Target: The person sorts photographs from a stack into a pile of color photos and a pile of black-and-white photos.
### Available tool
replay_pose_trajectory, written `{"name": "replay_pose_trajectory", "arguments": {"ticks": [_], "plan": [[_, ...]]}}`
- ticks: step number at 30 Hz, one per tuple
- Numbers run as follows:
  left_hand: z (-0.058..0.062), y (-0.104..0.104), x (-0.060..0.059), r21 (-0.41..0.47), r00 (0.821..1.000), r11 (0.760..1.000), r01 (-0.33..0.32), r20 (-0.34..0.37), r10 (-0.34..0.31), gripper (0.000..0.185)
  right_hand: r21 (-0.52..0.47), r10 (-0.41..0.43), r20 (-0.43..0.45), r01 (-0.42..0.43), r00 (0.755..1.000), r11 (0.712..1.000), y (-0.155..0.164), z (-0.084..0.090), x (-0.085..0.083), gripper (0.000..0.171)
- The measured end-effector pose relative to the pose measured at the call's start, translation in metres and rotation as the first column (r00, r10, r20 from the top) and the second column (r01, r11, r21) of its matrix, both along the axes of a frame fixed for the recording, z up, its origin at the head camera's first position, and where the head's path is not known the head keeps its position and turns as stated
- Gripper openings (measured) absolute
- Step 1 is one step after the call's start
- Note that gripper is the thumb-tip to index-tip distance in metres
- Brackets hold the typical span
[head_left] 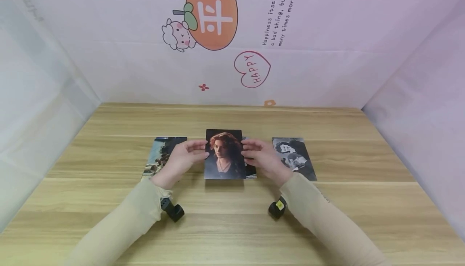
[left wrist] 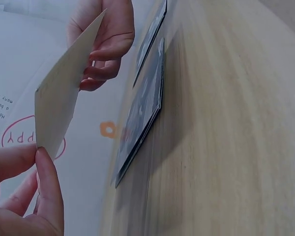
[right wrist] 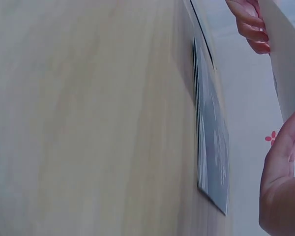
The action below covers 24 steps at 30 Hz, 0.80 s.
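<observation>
A photo card (head_left: 224,157) with a portrait of a red-haired person is held up off the table, its pale back (left wrist: 64,93) showing in the left wrist view. My left hand (head_left: 183,159) pinches its left edge between thumb and fingers. On the opposite edge, my right hand (head_left: 267,157) grips it the same way. Below lies a small stack of cards (left wrist: 140,118), mostly hidden behind the raised card in the head view.
To the left, a colour photo card (head_left: 161,153) lies partly under my left hand. Black-and-white photo cards (head_left: 294,159) lie at the right. White printed sheeting (head_left: 145,76) walls the wooden table (head_left: 225,233) at the back and sides.
</observation>
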State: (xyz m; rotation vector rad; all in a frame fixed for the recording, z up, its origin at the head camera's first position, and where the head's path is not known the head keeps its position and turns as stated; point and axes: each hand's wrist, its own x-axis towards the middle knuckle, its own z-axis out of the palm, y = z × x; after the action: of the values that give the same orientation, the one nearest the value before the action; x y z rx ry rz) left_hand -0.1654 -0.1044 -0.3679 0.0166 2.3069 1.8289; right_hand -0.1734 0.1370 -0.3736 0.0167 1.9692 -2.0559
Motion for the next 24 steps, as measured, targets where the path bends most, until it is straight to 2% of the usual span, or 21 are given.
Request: {"name": "replay_pose_trajectory", "arguments": {"ticks": [4,8,14,19,24], "plan": [[-0.001,-0.009,0.002,0.005,1.0,1.0,0.006,-0.005,-0.006,0.045,-0.046,0.004,0.006,-0.004,1.0,0.999,-0.009,0.0,0.001,0.042],[-0.001,-0.023,0.004,-0.002,1.0,1.0,0.023,-0.007,-0.023,0.046,-0.022,0.021,0.029,-0.021,0.999,1.0,-0.023,0.0,0.002,0.038],[0.004,-0.048,0.007,-0.07,0.997,0.996,0.052,-0.045,-0.055,0.045,0.012,0.014,0.067,-0.015,0.998,1.0,-0.05,-0.002,0.004,0.034],[0.005,-0.068,0.011,-0.148,0.998,0.988,0.04,-0.048,-0.047,0.045,0.028,0.001,0.052,-0.002,0.999,1.0,-0.074,-0.005,0.004,0.034],[0.004,-0.088,0.013,-0.234,0.996,0.972,0.021,-0.081,-0.041,0.045,0.041,0.01,0.066,-0.013,0.998,0.999,-0.096,-0.006,0.003,0.034]]}}
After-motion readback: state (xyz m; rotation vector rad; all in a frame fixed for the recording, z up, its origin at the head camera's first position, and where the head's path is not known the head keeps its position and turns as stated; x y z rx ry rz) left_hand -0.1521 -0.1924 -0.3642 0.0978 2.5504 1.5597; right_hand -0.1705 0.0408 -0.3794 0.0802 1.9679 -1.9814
